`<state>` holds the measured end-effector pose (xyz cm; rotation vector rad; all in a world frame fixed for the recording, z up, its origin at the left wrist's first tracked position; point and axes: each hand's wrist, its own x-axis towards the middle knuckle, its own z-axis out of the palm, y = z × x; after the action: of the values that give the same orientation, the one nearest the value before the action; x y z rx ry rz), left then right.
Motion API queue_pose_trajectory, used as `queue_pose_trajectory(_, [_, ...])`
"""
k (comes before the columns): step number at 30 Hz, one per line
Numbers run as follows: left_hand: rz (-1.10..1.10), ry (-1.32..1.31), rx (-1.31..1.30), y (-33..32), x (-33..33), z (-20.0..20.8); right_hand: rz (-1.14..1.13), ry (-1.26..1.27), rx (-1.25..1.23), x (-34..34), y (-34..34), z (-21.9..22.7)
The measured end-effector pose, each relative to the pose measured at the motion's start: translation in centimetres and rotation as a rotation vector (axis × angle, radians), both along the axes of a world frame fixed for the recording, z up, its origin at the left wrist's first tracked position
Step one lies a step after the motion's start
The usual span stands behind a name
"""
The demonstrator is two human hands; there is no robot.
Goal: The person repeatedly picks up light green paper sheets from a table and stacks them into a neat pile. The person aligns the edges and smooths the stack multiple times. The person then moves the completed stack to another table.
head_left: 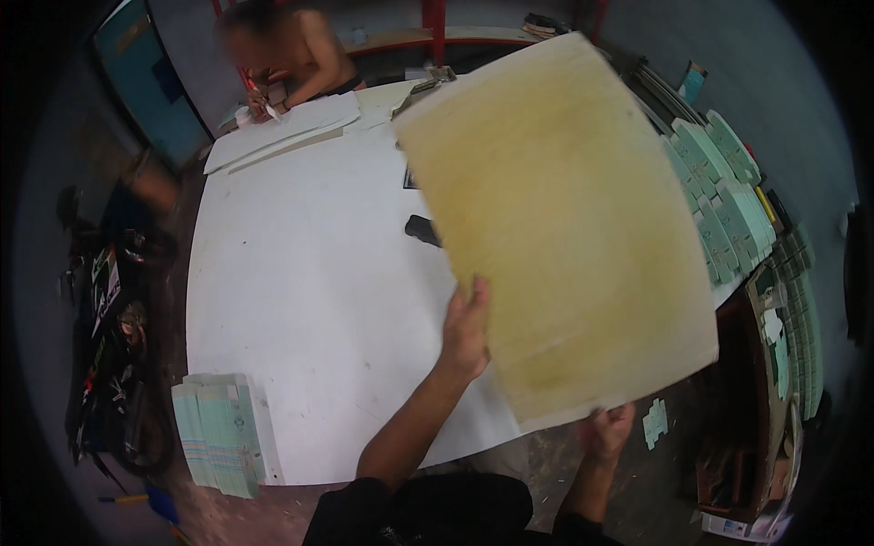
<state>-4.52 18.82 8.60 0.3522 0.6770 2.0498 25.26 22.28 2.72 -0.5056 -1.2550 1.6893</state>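
A large, yellow-stained sheet of board [583, 227] is raised and tilted over the right side of the white-topped table [300, 291]. My left hand [467, 332] grips its left edge, thumb on the face turned to me and fingers mostly behind. At the bottom edge, my right hand [607, 429] pinches the sheet, with its fingertips partly hidden. A small dark object [421, 229] lies on the table and is partly covered by the sheet. Whatever lies directly behind the sheet is hidden.
Flat green cartons are stacked [217, 432] at the near-left corner. More green cartons [719, 200] stand at the right. A person [305, 55] works at the far left beside white sheets [282, 132]. A motorbike [118, 346] stands left of the table; a cut green piece [655, 424] lies on the floor.
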Motion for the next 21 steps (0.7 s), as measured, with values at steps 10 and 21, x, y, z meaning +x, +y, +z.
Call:
queue_pose_trajectory(10, [-0.100, 0.726, -0.445, -3.7, -10.0, -5.4, -0.071, -0.049, -0.089, -19.8, 36.2, 9.2])
queue_pose_trajectory(21, [0.264, 0.410, -1.006, -20.8, -11.3, -7.8, -0.053, -0.019, -0.388, -37.6, 52.6, -1.8])
